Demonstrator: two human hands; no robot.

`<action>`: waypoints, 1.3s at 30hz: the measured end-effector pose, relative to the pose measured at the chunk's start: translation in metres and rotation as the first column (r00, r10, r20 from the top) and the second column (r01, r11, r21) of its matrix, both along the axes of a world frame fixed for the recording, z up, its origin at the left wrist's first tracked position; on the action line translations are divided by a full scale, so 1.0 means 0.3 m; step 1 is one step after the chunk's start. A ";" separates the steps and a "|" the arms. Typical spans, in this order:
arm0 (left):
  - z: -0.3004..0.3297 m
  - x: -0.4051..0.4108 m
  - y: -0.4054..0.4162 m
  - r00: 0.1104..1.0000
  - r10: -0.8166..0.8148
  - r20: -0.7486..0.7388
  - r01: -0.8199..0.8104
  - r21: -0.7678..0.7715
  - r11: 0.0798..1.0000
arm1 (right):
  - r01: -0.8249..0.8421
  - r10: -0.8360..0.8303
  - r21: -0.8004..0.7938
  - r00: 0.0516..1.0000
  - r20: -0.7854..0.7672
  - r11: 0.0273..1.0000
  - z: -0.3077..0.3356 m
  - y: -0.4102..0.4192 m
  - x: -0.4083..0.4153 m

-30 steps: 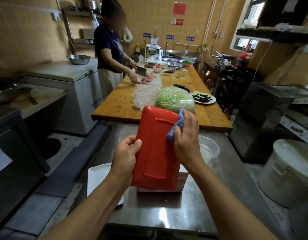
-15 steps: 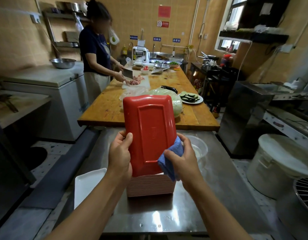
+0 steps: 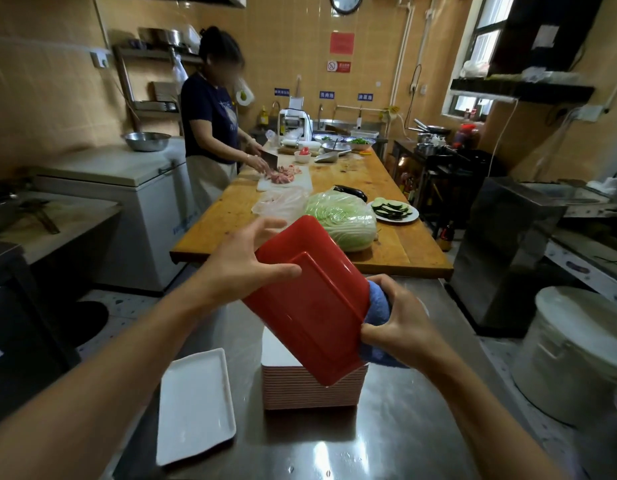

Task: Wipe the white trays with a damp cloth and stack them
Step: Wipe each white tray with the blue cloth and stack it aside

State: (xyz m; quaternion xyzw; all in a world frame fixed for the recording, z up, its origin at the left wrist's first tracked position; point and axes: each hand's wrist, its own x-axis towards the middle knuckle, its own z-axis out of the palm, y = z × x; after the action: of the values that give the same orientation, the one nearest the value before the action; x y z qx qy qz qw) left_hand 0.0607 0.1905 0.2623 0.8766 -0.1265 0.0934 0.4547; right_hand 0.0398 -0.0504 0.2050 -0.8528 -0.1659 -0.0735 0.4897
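A tray with a red underside [image 3: 310, 299] is tilted in the air above a tall stack of trays [image 3: 310, 389] on the steel table. My left hand [image 3: 244, 265] holds its upper left edge, thumb on the red back and fingers spread behind. My right hand [image 3: 397, 323] grips its lower right edge together with a blue cloth [image 3: 378, 306] bunched under the fingers. One white tray [image 3: 196, 403] lies flat on the table left of the stack.
The steel table [image 3: 404, 427] abuts a long wooden table [image 3: 386, 188] carrying a cabbage [image 3: 345, 216], a plate of sliced vegetables [image 3: 393, 211] and bowls. A person [image 3: 213, 133] cuts meat at its left side. A white lidded bucket [image 3: 577, 355] stands at the right.
The tray has tipped from upright to slanting down to the right. My right hand with the cloth moved from its top edge down to its lower right side; my left hand moved up.
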 end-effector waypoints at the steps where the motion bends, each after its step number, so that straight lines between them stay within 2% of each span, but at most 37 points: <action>1: 0.013 0.005 0.010 0.989 -0.100 -0.106 0.096 -0.040 0.995 | -0.031 0.031 -0.007 0.999 -0.010 1.000 0.010 -0.007 0.002; 3: 0.012 0.002 0.025 0.952 -0.216 -0.219 0.192 -0.127 0.973 | -0.088 0.088 -0.008 0.995 -0.044 0.996 0.028 -0.017 0.009; 7: -0.030 -0.011 0.026 0.952 -0.239 -0.190 0.175 -0.302 0.937 | -0.109 0.108 -0.048 0.994 -0.019 0.993 0.058 -0.017 0.015; 11: -0.064 -0.028 0.007 0.968 -0.204 -0.149 0.132 -0.388 0.912 | -0.051 0.088 -0.205 0.980 0.177 0.977 0.087 0.059 0.015; 15: -0.082 -0.058 -0.017 0.973 -0.192 -0.125 0.121 -0.434 0.893 | 0.019 0.070 -0.236 0.929 0.364 0.972 0.101 0.165 0.023; 19: -0.087 -0.089 0.021 0.979 -0.151 -0.138 0.058 -0.521 0.852 | 0.133 0.029 -0.277 0.858 0.512 0.952 0.044 0.143 0.030; 21: -0.102 -0.098 0.043 0.979 -0.113 -0.171 -0.002 -0.561 0.828 | 0.172 -0.014 -0.260 0.857 0.515 0.950 -0.001 0.103 0.030; 25: -0.138 -0.112 0.052 0.955 -0.093 -0.281 -0.110 -0.631 0.768 | 0.112 -0.016 -0.217 0.916 0.400 0.970 -0.041 0.072 0.046; 29: -0.154 -0.103 0.060 0.932 -0.081 -0.354 -0.193 -0.672 0.715 | 0.150 -0.074 -0.190 0.931 0.357 0.970 -0.063 0.090 0.045; 34: -0.167 -0.075 0.064 0.882 -0.029 -0.470 -0.369 -0.729 0.576 | 0.101 -0.020 -0.219 0.938 0.345 0.971 -0.163 0.095 -0.015; 37: -0.167 -0.076 0.042 0.836 -0.061 -0.546 -0.447 -0.740 0.502 | 0.165 -0.087 -0.185 0.926 0.368 0.969 -0.196 0.124 -0.019; 39: -0.165 -0.083 0.019 0.814 -0.082 -0.575 -0.479 -0.745 0.463 | 0.226 -0.111 -0.215 0.890 0.442 0.950 -0.195 0.163 -0.014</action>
State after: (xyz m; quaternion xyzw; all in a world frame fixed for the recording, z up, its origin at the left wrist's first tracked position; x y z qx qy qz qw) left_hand 0.0359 0.1963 0.2128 0.5217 0.1792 -0.0494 0.8327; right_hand 0.0355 -0.0015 0.1463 -0.8842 -0.2014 -0.2776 0.3171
